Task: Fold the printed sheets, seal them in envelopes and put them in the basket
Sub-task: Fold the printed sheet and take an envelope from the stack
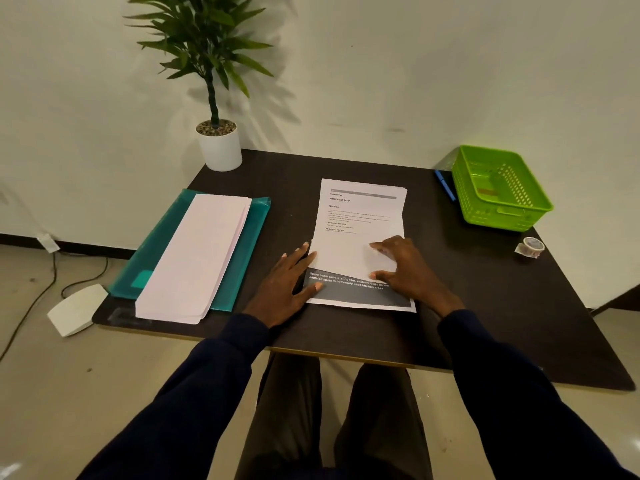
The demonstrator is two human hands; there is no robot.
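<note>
A stack of printed sheets lies in the middle of the dark table. The top sheet's near end is folded up and over, and its white back lies across the page. A sheet with a dark grey band shows below the fold. My left hand lies flat at the sheet's left edge, fingers spread. My right hand presses down on the folded flap. A stack of white envelopes lies to the left on a teal plastic folder. The green basket stands at the far right.
A potted plant in a white pot stands at the table's far left corner. A blue pen lies left of the basket. A roll of tape sits near the right edge. A white device and cables lie on the floor at left.
</note>
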